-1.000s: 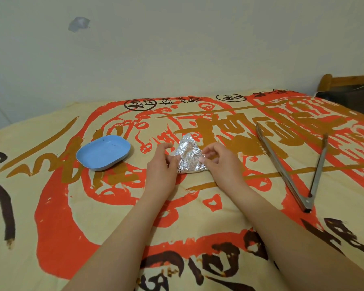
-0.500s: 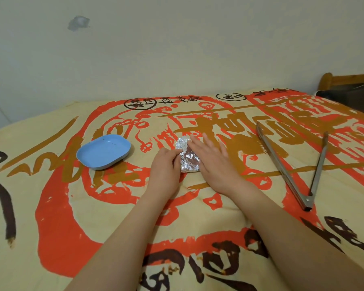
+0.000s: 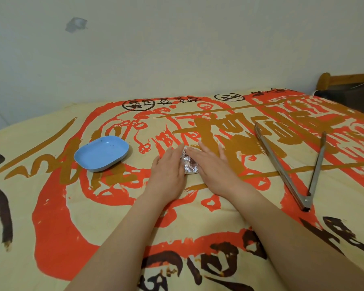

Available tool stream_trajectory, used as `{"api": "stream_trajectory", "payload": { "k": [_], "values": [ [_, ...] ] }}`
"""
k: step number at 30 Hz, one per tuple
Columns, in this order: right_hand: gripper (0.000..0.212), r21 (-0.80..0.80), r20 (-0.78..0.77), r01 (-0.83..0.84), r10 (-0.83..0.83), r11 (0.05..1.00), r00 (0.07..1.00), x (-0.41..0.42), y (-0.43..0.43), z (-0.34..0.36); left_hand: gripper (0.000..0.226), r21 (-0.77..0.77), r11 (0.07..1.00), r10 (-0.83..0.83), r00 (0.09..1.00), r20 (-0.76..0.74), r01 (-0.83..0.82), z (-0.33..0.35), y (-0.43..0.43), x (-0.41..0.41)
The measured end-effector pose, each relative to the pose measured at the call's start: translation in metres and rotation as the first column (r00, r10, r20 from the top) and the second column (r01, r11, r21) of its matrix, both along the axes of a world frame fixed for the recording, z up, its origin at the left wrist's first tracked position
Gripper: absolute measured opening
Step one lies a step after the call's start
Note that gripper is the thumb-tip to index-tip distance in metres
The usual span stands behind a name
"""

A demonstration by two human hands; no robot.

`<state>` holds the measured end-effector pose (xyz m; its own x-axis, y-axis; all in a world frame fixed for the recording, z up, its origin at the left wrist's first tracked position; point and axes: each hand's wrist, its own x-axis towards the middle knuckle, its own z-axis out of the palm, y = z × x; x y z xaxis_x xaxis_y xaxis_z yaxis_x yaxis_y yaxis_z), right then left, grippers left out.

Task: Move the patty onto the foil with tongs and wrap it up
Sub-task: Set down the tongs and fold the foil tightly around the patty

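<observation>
Both hands, left hand [image 3: 168, 169] and right hand [image 3: 213, 166], lie flat and open, pressing the foil [image 3: 189, 166] parcel between them on the bed [image 3: 51, 206]; patty hidden inside, tongs [image 3: 290, 171] idle; final creasing likely next.

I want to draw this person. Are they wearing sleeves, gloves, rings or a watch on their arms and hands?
No. Both arms are bare as far up as the picture shows, with no sleeves in view. The left hand and right hand have no gloves, and no watch or bracelet sits on either wrist. No ring shows on the fingers that can be seen. Draw plain bare arms and hands.
</observation>
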<state>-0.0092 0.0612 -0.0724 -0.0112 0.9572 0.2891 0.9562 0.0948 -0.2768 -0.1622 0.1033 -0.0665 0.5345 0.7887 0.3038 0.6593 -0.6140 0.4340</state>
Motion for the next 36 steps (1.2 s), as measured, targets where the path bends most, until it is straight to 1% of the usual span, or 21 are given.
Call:
{"api": "stream_trajectory", "payload": {
  "k": [4,9,11,13,14,15,18,19,21,23,27,29,31,33,34,36],
  "values": [
    [0.058,-0.022,-0.008,-0.004,0.004,1.0,1.0,0.0,0.0,-0.001,0.049,0.045,0.999,-0.019,0.996,-0.088,0.023,-0.003,-0.001,0.0],
    [0.057,-0.039,0.013,-0.007,0.007,0.999,1.0,0.0,-0.001,0.0,0.056,0.03,0.999,-0.033,0.979,-0.203,0.04,-0.008,0.0,-0.002],
    [0.056,-0.015,0.034,-0.005,0.005,1.0,0.999,-0.002,-0.003,0.0,0.057,0.028,0.999,-0.032,0.966,-0.255,0.04,-0.008,0.0,-0.002],
    [0.054,0.039,0.047,-0.005,0.003,0.999,0.999,-0.001,-0.005,0.0,0.057,0.017,0.998,-0.046,0.961,-0.273,0.053,-0.007,0.001,-0.003],
    [0.051,0.061,0.016,-0.012,0.011,0.998,1.0,0.002,-0.005,0.001,0.057,-0.006,0.997,-0.071,0.965,-0.252,0.072,-0.005,0.002,-0.004],
    [0.049,0.065,-0.051,-0.027,0.03,0.998,0.998,0.007,-0.007,0.002,0.058,-0.054,0.994,-0.109,0.973,-0.205,0.1,-0.002,0.004,-0.006],
    [0.052,-0.005,-0.312,-0.121,0.113,0.993,0.943,0.026,-0.011,0.007,0.06,-0.267,0.947,-0.185,0.983,0.006,0.18,0.008,0.01,-0.017],
    [0.056,-0.032,-0.361,-0.14,0.12,0.99,0.925,0.031,-0.013,0.008,0.061,-0.304,0.932,-0.196,0.98,0.032,0.196,0.011,0.012,-0.021],
    [0.06,-0.054,-0.426,-0.136,0.1,0.989,0.899,0.038,-0.015,0.008,0.064,-0.314,0.925,-0.223,0.975,0.005,0.213,0.012,0.014,-0.026],
    [0.062,-0.046,-0.462,-0.098,0.066,0.994,0.885,0.04,-0.014,0.008,0.064,-0.305,0.926,-0.241,0.97,-0.026,0.222,0.012,0.017,-0.028],
    [0.061,-0.028,-0.422,0.013,-0.024,1.0,0.906,0.036,-0.01,0.006,0.058,-0.264,0.937,-0.252,0.966,-0.061,0.228,0.011,0.018,-0.028],
    [0.06,-0.021,-0.415,0.036,-0.041,0.999,0.909,0.034,-0.009,0.005,0.057,-0.266,0.937,-0.25,0.967,-0.055,0.228,0.011,0.019,-0.027],
    [0.06,-0.048,-0.454,0.034,-0.052,0.998,0.89,0.035,-0.008,0.006,0.056,-0.339,0.91,-0.26,0.965,-0.018,0.239,0.012,0.021,-0.029],
    [0.06,-0.087,-0.537,0.02,-0.064,0.996,0.841,0.038,-0.007,0.007,0.052,-0.443,0.858,-0.251,0.965,0.081,0.26,0.013,0.023,-0.032],
    [0.059,-0.097,-0.569,0.018,-0.07,0.995,0.819,0.04,-0.007,0.008,0.05,-0.468,0.841,-0.246,0.962,0.118,0.273,0.014,0.024,-0.034],
    [0.056,-0.093,-0.58,0.028,-0.077,0.995,0.811,0.039,-0.006,0.008,0.049,-0.441,0.854,-0.252,0.961,0.115,0.277,0.014,0.024,-0.036]
  ]
}}
